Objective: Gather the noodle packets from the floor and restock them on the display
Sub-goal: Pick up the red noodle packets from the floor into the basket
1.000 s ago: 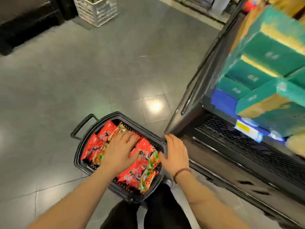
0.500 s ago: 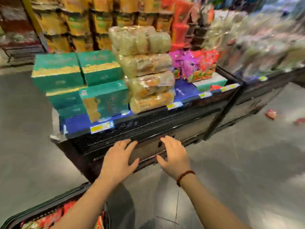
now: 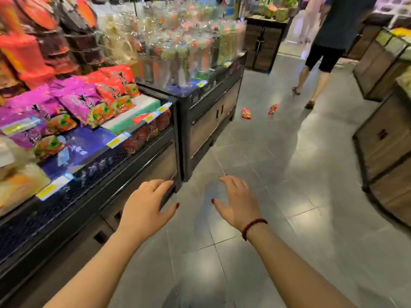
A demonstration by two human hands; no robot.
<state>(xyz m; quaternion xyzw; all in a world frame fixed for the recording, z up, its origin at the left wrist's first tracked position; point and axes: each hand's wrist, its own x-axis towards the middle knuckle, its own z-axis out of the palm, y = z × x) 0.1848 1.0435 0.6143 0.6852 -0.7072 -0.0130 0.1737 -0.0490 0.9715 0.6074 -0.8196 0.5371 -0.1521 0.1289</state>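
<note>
Two red noodle packets lie on the grey floor far ahead: one [image 3: 246, 113] near the base of the black display stand [image 3: 206, 121], the other [image 3: 272, 108] a little to its right. Red noodle packets [image 3: 115, 82] and purple ones [image 3: 73, 98] are stacked on the display shelf [image 3: 142, 121] at the left. My left hand [image 3: 148, 206] hovers palm down in front of the shelf's lower cabinet, fingers relaxed and holding nothing. My right hand [image 3: 239, 202] hovers over the floor, fingers spread and empty. The basket is out of view.
A person [image 3: 329, 47] in dark shorts walks away at the upper right, close to the floor packets. Wooden crate stands [image 3: 387, 141] line the right side of the aisle. Bottled and bagged goods [image 3: 182, 47] fill the far shelf.
My view has swung from the basket on the floor up along the display toward the aisle. Both hands left the basket and now hover empty. The two floor packets have come into sight.
</note>
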